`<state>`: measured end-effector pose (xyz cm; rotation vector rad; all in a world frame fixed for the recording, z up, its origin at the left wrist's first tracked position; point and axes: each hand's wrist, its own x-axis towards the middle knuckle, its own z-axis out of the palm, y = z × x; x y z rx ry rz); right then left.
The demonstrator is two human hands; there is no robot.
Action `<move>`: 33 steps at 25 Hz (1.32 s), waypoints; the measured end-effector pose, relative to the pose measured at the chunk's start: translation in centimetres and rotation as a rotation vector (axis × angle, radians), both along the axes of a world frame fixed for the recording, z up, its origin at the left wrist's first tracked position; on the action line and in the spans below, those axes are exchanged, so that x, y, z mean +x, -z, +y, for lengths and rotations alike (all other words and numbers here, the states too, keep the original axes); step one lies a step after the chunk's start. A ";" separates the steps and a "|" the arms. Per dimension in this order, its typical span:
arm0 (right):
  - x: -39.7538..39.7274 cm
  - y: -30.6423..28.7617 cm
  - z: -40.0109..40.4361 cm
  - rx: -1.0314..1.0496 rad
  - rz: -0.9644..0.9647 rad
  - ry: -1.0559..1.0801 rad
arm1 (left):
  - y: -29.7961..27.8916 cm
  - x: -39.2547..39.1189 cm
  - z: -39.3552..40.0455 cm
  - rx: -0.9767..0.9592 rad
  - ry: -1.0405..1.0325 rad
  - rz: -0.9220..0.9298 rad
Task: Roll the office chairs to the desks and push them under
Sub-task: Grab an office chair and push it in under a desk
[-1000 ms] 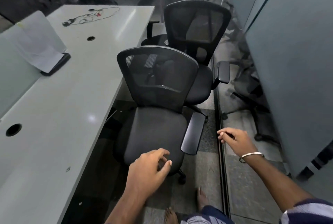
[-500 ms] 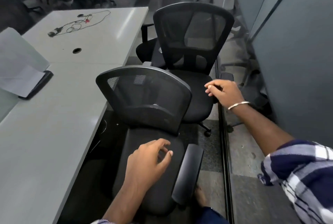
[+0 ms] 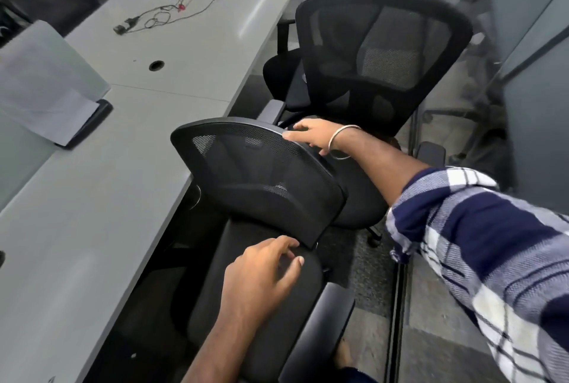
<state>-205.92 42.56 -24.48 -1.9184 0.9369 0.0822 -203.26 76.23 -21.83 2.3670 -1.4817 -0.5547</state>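
The near black mesh-back office chair (image 3: 264, 179) stands beside the long grey desk (image 3: 107, 197), its seat partly under the desk edge. My right hand (image 3: 317, 136) grips the right top rim of its backrest, a metal bangle on the wrist. Over the chair's seat, just below the backrest, my left hand (image 3: 261, 278) is spread with loosely curled fingers and holds nothing. A second black mesh chair (image 3: 385, 53) stands right behind the first, a little off the desk's far end.
A tangled cable (image 3: 166, 13) and a cable hole (image 3: 156, 65) are on the far desk top. A frosted divider with paper (image 3: 46, 80) stands at the left. Grey partition panels (image 3: 535, 74) wall the narrow aisle on the right. My bare foot (image 3: 345, 355) is by the near chair's armrest (image 3: 323, 321).
My right hand rose from low beside the armrest and landed on the near chair's backrest rim. The view moved forward and closer to both chairs. My left hand stayed over the seat.
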 end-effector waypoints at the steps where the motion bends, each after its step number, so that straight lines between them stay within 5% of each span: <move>1: 0.9 0.8 -0.1 -0.003 0.019 -0.031 | 0.1 0.0 0.0 0.008 -0.013 0.001; 5: 1.6 3.8 0.5 0.190 -0.028 0.028 | 0.3 -0.1 0.5 0.015 -0.050 0.012; 20: -8.7 3.6 9.7 0.218 -0.205 0.479 | -0.5 -1.4 7.2 -0.048 -0.016 0.058; 33: -19.6 6.2 36.4 0.052 -0.358 1.021 | 1.6 -2.5 24.2 -0.047 0.104 0.121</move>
